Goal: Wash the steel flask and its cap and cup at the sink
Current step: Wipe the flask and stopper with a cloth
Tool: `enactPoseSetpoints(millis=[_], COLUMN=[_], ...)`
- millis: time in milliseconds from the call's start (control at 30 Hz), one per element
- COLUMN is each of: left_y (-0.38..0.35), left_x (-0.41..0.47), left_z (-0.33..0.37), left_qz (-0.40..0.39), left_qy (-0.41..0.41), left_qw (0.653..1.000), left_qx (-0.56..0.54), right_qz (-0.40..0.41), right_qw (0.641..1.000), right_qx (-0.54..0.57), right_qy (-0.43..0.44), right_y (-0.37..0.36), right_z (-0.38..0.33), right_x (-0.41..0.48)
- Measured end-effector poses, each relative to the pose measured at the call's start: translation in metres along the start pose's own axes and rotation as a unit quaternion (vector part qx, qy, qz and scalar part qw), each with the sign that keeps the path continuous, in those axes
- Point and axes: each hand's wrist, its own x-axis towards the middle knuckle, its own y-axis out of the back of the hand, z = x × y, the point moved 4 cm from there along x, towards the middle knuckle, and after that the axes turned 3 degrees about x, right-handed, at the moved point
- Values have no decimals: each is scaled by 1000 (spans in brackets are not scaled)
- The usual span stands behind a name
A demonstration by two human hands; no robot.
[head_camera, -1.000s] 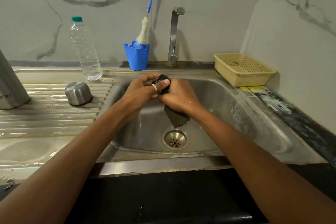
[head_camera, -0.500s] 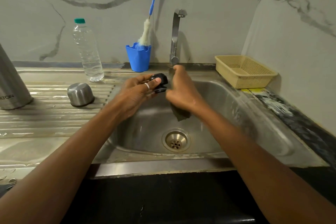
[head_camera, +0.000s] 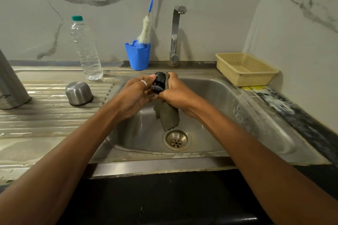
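Black cap gripped in left hand over sink; right hand clutches grey cloth against it. Steel cup (upside down) and flask sit on worktop, left of sink.

Veined marble walls, dark stone counter

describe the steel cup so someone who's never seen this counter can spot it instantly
From the sink, look to the ribbed drainboard on its left. The steel cup sits there upside down, right of the tall steel flask and in front of the clear plastic bottle. It is the only short, domed metal piece.
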Motion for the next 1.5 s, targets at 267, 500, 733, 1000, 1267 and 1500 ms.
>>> enactPoseSetpoints(millis=[267,500,733,1000,1267,1500], left_y=[-7,-5,-11,-7,-6,-3], left_x=[-4,2,-7,-4,-8,-3], left_z=[4,-1,4,3,8,6], left_qz=[1,32,-14,32,-15,39], left_qy=[-43,12,-36,-10,-52,1], left_qw=[998,999,998,999,994,999], left_qx=[47,-21,39,42,92,22], right_qz=[33,20,23,40,38,49], right_qw=[995,998,998,998,996,997], right_qx=[-74,-39,-39,-25,-56,-22], right_qy=[63,37,52,50,60,60], right_y=[-1,1,1,3,1,6], right_z=[-10,-7,-10,-9,-9,-11], right_x=[-4,-3,-7,-6,-5,-4])
